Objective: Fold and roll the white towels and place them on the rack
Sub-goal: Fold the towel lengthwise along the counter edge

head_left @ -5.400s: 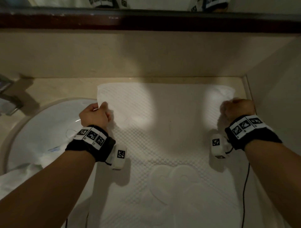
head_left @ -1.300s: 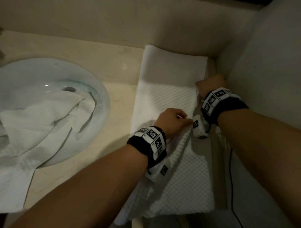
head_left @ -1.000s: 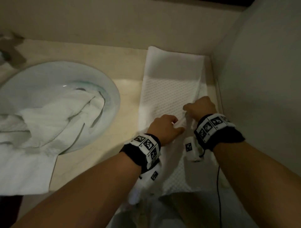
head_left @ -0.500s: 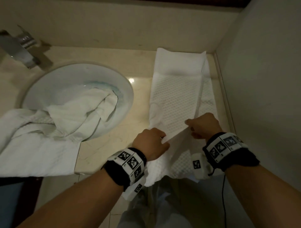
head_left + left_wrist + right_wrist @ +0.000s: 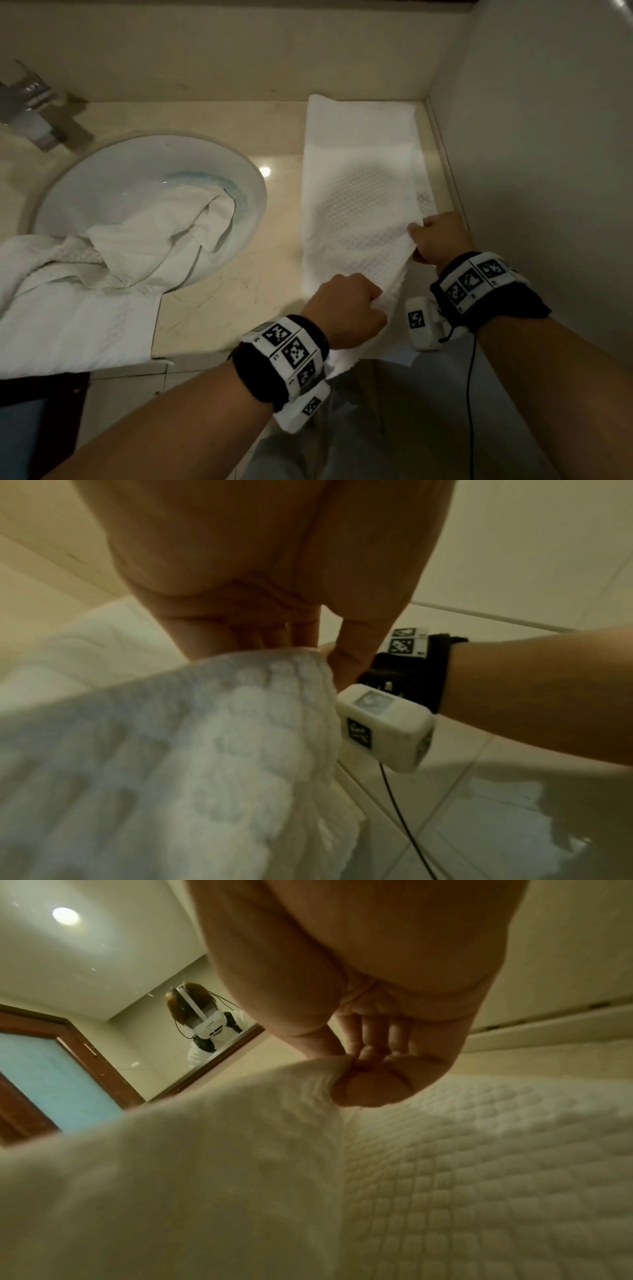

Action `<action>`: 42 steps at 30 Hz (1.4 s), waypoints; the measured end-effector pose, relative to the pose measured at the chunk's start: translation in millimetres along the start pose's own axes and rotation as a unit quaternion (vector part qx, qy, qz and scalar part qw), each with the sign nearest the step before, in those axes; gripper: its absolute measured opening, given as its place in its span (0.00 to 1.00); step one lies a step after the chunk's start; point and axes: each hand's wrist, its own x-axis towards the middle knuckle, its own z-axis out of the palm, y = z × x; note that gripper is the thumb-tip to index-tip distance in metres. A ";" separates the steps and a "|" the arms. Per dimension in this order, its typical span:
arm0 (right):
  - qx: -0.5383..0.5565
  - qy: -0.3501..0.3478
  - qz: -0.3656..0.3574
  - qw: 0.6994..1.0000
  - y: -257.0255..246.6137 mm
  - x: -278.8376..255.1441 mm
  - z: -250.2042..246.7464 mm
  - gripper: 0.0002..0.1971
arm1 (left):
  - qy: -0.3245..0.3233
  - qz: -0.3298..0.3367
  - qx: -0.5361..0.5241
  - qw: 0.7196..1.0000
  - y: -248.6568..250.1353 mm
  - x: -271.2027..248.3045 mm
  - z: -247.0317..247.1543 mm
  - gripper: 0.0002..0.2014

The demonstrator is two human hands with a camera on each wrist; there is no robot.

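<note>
Head view, left to right: a tap (image 5: pixel 30 113) stands at the far left edge, and beside it a sink (image 5: pixel 150 212) holds a crumpled second towel (image 5: pixel 102 274) that spills over the tabletop (image 5: pixel 239 281) edge, waiting its turn. To the right, against the wall (image 5: pixel 548 137), lies the towel (image 5: pixel 359 205) in work, now a long narrow strip running away from the person; a few seconds ago it lay spread wide across the corner, so the lengthwise fold is done. Since a second ago both hands have drawn back from the strip's middle to its near end, which is lifted off the surface. The left hand (image 5: pixel 346 308) is clenched on the near corner, fingers curled round the cloth, as the left wrist view confirms. The right hand (image 5: pixel 442 240) pinches the right edge between thumb and fingers (image 5: pixel 369 1053), the cloth bunched at the pinch. With the near end raised in both hands, the work appears to be passing from folding to rolling, the start of the roll toward the far end. No rack shows in any view, so placing looks some way off.
</note>
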 end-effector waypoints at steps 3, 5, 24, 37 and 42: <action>-0.027 0.011 -0.013 1.000 -0.3 5.0 -17.4 0.14 | -0.033 0.035 -0.018 0.999 19.3 4.8 9.3 0.05; -0.042 0.017 -0.020 0.999 -2.9 6.9 -28.8 0.14 | -0.046 0.043 -0.027 0.998 26.8 9.5 17.3 0.06; -0.081 0.006 -0.004 0.997 31.9 21.3 -35.3 0.14 | -0.255 0.034 0.004 0.966 20.3 37.5 100.0 0.20; 0.101 -0.094 0.070 0.988 59.7 -31.3 -38.0 0.09 | -0.243 0.051 -0.102 0.963 18.9 34.0 103.8 0.23; 0.100 -0.119 0.090 0.984 95.1 -55.6 -37.4 0.05 | 0.095 0.023 -0.159 0.982 -3.2 29.0 107.6 0.06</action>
